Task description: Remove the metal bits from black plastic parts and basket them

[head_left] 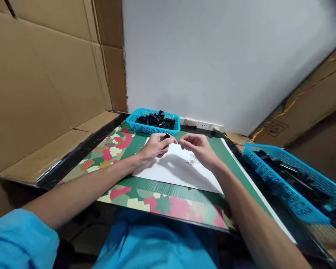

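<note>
My left hand [156, 145] is closed around a small black part [167, 136], of which only a bit shows above the fingers. Close beside it, my right hand [197, 146] has its thumb and fingertips pinched together; whatever they hold, if anything, is too small to make out. Both hands are raised over a white sheet [170, 170]. A scatter of tiny metallic pieces [192, 160] lies on the sheet, partly covered from view by the right hand.
A blue basket [154, 130] with many black parts stands behind the hands. Another blue basket [285, 190] of black parts is at the right. Cardboard [50, 67] walls the left side. Power sockets [203, 125] and a yellow cable [257, 134] sit by the wall.
</note>
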The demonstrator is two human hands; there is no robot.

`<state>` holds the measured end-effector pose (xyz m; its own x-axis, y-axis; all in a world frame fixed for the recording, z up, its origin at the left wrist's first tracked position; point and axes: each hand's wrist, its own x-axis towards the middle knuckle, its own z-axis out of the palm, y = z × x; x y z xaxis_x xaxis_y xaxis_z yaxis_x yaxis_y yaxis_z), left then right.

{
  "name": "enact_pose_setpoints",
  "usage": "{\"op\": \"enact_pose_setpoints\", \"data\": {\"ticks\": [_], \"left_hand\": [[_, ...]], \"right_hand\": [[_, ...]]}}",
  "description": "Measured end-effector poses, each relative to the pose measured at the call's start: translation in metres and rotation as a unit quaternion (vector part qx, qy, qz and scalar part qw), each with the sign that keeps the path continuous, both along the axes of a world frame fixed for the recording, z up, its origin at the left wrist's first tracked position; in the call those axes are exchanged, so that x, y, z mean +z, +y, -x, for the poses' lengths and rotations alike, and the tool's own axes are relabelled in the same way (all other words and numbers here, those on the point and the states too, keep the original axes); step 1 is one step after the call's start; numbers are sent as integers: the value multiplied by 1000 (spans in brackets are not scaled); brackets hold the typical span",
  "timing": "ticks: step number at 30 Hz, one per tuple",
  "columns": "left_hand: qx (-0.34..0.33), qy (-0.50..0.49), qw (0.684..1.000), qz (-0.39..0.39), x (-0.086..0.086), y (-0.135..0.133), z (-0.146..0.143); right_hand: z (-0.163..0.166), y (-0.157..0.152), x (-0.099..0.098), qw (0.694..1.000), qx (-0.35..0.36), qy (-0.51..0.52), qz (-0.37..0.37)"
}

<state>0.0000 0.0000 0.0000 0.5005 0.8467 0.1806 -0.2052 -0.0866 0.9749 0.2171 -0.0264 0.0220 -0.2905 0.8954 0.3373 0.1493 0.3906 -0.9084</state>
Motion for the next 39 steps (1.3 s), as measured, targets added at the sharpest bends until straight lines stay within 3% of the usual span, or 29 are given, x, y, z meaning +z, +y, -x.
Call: {"op": "enact_pose_setpoints", "data": {"ticks": [11, 23, 31, 34, 39], "left_hand": [[7, 25, 995, -91, 7, -5, -1], [51, 62, 989, -125, 9, -6, 0], [-80, 33, 996, -32, 17, 4, 14], [-51, -15, 998, -12, 20, 7, 17], [38, -26, 999, 27, 11, 20, 18]], "right_hand": [[-1, -1, -1, 1000, 22, 22, 5], [2, -5, 1, 1000, 12, 1, 1], [7, 1, -9, 999, 37, 11, 19], [6, 6, -17, 997, -1, -74, -30], [15, 15, -35, 945, -94, -276, -147]]}}
